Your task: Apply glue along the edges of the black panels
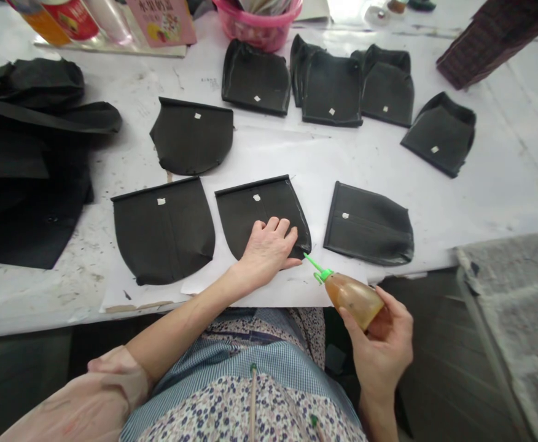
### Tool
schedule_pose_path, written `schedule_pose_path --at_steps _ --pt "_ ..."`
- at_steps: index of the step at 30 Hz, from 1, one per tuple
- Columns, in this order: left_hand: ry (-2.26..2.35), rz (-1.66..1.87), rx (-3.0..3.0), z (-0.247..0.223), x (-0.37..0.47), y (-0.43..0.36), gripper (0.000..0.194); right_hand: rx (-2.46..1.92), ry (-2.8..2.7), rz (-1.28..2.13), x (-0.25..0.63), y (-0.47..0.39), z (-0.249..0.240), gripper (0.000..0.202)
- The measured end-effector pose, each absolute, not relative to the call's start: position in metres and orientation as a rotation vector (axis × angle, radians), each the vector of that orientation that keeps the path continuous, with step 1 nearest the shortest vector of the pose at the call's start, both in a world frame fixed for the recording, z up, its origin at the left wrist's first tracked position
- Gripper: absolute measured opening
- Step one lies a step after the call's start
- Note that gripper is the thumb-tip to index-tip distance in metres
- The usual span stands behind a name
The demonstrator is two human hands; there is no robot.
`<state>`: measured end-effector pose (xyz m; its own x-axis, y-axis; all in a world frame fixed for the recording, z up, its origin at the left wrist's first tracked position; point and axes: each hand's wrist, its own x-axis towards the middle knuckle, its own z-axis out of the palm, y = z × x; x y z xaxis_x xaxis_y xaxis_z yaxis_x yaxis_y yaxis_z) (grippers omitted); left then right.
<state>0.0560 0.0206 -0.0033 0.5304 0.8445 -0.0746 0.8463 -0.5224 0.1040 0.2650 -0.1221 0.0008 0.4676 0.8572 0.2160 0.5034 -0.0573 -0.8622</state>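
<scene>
A black curved piece (262, 212) with a small white mark lies on the white-covered table (494, 202). My left hand (271, 245) rests on its lower part, fingers bent and slightly apart, nothing held. My right hand (379, 337) is wrapped round a bottle of amber liquid (354, 299) with a green nozzle. The bottle is tilted, and its nozzle tip (306, 255) is at the piece's lower right edge, where a shiny line runs up the side. Similar black pieces lie to the left (164, 239) and to the right (370, 224).
Another black piece (195, 138) lies behind, with several folded ones (332, 89) further back. Dark fabric (24, 159) is heaped at the left. A pink basket (257, 24) and a pink box (161, 21) stand at the back. A grey padded surface (518, 319) is at the right.
</scene>
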Motion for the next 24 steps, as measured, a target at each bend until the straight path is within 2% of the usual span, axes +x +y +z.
schedule_pose_path --at_steps 10,24 --pt "1.387 -0.066 2.688 0.001 0.050 0.024 0.067 -1.495 -1.705 0.117 0.266 -0.111 -0.005 0.072" --pt "1.389 -0.073 2.692 0.000 0.051 0.025 0.067 -1.616 -1.593 0.159 0.264 -0.124 0.004 0.070"
